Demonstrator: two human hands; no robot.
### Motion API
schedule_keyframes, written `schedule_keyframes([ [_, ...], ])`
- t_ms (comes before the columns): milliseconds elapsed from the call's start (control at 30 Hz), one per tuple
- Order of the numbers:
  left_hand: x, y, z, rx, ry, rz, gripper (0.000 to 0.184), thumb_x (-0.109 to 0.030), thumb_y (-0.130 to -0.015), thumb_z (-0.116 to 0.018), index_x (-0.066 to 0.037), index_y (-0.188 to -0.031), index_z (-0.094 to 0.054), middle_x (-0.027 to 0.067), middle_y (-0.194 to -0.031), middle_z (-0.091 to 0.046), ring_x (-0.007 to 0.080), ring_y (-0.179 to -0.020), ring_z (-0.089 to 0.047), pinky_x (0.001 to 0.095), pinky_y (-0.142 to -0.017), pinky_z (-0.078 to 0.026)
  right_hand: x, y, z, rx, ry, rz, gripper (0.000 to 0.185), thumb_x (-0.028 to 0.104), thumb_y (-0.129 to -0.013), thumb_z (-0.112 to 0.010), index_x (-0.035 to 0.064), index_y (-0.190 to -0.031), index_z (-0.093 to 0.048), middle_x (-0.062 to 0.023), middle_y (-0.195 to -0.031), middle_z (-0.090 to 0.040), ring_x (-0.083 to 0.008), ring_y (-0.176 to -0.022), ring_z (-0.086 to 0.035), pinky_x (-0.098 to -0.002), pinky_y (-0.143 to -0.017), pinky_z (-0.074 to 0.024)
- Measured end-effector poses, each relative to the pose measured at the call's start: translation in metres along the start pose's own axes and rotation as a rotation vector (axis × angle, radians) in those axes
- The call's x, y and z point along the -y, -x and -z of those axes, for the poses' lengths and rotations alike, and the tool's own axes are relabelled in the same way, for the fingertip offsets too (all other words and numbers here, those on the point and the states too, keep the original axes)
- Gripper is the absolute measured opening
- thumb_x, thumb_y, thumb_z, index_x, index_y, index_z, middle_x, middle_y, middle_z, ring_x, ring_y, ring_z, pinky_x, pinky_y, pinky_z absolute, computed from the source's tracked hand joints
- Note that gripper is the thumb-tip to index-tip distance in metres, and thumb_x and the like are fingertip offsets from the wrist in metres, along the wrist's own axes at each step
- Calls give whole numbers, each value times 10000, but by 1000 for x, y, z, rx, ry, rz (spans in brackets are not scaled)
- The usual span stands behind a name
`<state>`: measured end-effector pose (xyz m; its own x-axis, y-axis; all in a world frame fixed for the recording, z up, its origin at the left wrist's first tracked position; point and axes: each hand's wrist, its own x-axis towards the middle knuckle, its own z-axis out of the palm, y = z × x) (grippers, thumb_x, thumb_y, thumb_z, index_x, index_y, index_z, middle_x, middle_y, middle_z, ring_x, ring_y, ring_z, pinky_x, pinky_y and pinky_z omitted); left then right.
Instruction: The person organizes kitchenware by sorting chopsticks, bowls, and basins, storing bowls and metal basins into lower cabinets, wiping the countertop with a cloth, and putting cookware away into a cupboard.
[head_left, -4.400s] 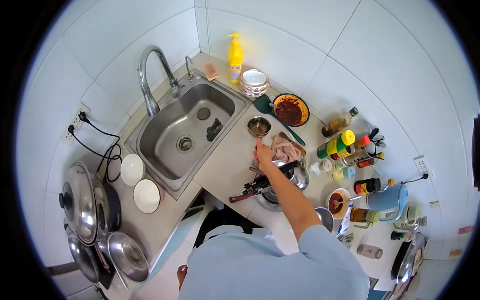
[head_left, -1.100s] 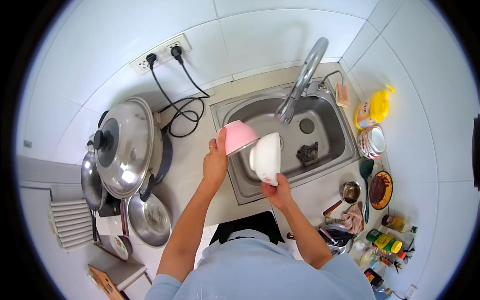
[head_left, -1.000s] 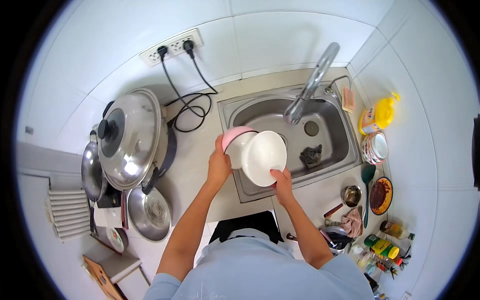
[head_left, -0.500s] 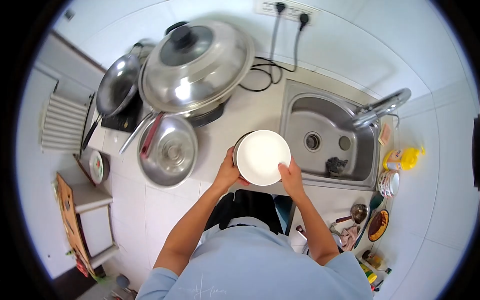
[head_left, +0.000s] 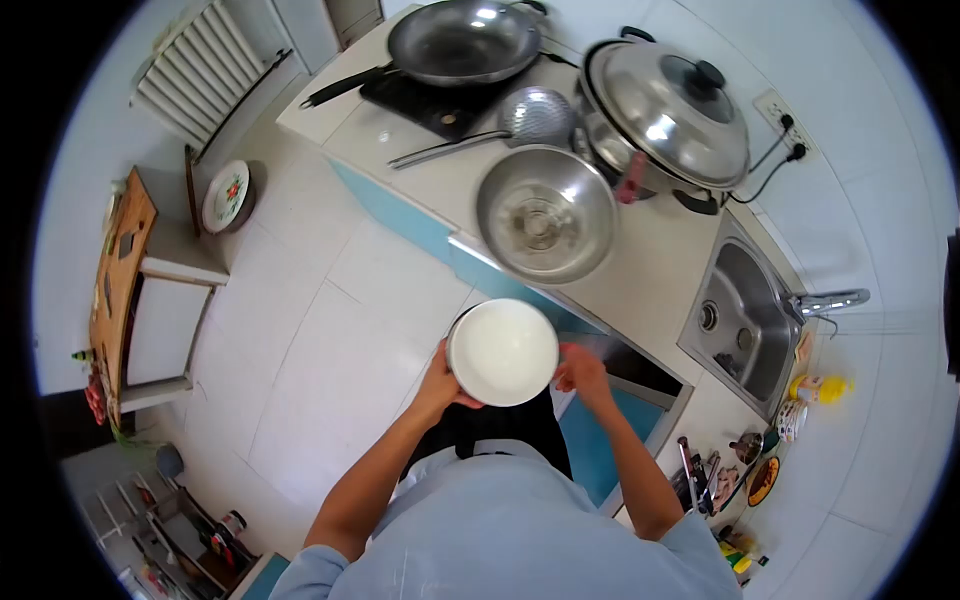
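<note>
A white bowl (head_left: 503, 352) sits in front of my body, its inside facing up. My left hand (head_left: 436, 385) is closed around its left side, with the fingers reaching underneath. A dark edge shows below the bowl's upper left rim; I cannot make out what it belongs to. Just right of the bowl is my right hand (head_left: 585, 377), apart from the rim and smeared by motion, so its fingers are not clear. Behind that hand stands an open drawer (head_left: 655, 372) under the counter.
On the counter (head_left: 640, 290) stand a steel basin (head_left: 545, 215), a large lidded pot (head_left: 665, 115), a skimmer (head_left: 537, 117) and a wok (head_left: 463, 42). The sink (head_left: 745, 320) lies to the right. A wooden board (head_left: 122, 270) is at the far left.
My view has swung left, away from the sink. My right hand has come off the bowl's rim and sits beside it; my left hand still holds the bowl.
</note>
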<state>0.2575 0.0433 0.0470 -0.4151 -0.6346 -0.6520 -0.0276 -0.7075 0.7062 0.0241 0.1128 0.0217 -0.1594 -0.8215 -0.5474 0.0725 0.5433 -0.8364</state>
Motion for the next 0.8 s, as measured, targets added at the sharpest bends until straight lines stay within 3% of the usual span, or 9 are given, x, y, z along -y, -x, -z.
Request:
schedule_keyframes([
  [33,9,8,25,-60,1,-10,559,-20,-774,-431,-78,-1280,-200,189,-1053,-493,272,-709,-617,309,-462,-543,-21,-17,-15,58,237,-20,410,293,-829,-503,46,-1152,-449,-81,-778,-593,-168,-603,-566,-271,-552,-462],
  [100,26,23,72,-137,28,-31,543,-16,-773,-433,-69,-1264,-210,183,-1065,-487,271,-720,-617,313,-462,-547,-54,-58,-47,51,903,287,511,235,-771,-552,67,-1219,-374,-169,-1180,-445,-349,-911,-529,-407,-779,-433],
  [167,36,34,108,-222,59,21,522,-37,-780,-445,-67,-1253,-224,181,-1068,-486,269,-728,-618,305,-442,-545,-93,-118,-69,-69,1116,712,585,223,-771,-541,57,-1267,-279,-158,-1311,-287,-330,-976,-505,-409,-758,-448],
  [333,62,40,168,-385,127,8,479,-123,-807,-454,-58,-1241,-262,166,-1030,-522,249,-716,-623,283,-425,-540,-49,-207,-121,-239,1075,195,635,233,-763,-528,25,-1282,-225,-195,-1299,-266,-353,-1086,-419,-427,-810,-428],
  [467,72,37,197,-462,173,-36,412,-196,-821,-463,-17,-1181,-376,145,-941,-580,223,-701,-627,282,-436,-533,-60,-222,-142,-469,1057,168,566,297,-776,-492,50,-1251,-306,-163,-1260,-329,-346,-1001,-485,-428,-774,-444],
  [633,61,20,219,-410,244,-78,382,-164,-806,-473,4,-1145,-413,142,-917,-585,205,-668,-619,288,-462,-530,-72,-180,-127,-130,1289,110,477,296,-829,-446,117,-1253,-325,-172,-1269,-311,-309,-980,-517,-394,-760,-466],
  [700,49,1,220,-449,219,-114,396,-142,-804,-464,-9,-1168,-384,146,-929,-579,205,-669,-618,287,-462,-530,-56,-155,-151,101,447,328,511,327,-838,-464,123,-1276,-296,-144,-1284,-299,-255,-1091,-440,-384,-794,-457],
  [767,45,-21,216,-468,168,-143,439,-97,-797,-447,-42,-1214,-323,153,-953,-568,210,-681,-616,285,-460,-529,-8,-120,-192,292,-20,-161,565,318,-823,-515,106,-1289,-276,-117,-1303,-270,-226,-1150,-366,-392,-810,-450],
  [800,46,-36,213,-451,159,-141,471,-74,-792,-439,-62,-1238,-291,157,-964,-562,214,-692,-616,284,-459,-529,-8,-120,-204,295,-14,-176,565,318,-823,-515,106,-1289,-276,-117,-1303,-270,-226,-1150,-366,-392,-810,-450],
])
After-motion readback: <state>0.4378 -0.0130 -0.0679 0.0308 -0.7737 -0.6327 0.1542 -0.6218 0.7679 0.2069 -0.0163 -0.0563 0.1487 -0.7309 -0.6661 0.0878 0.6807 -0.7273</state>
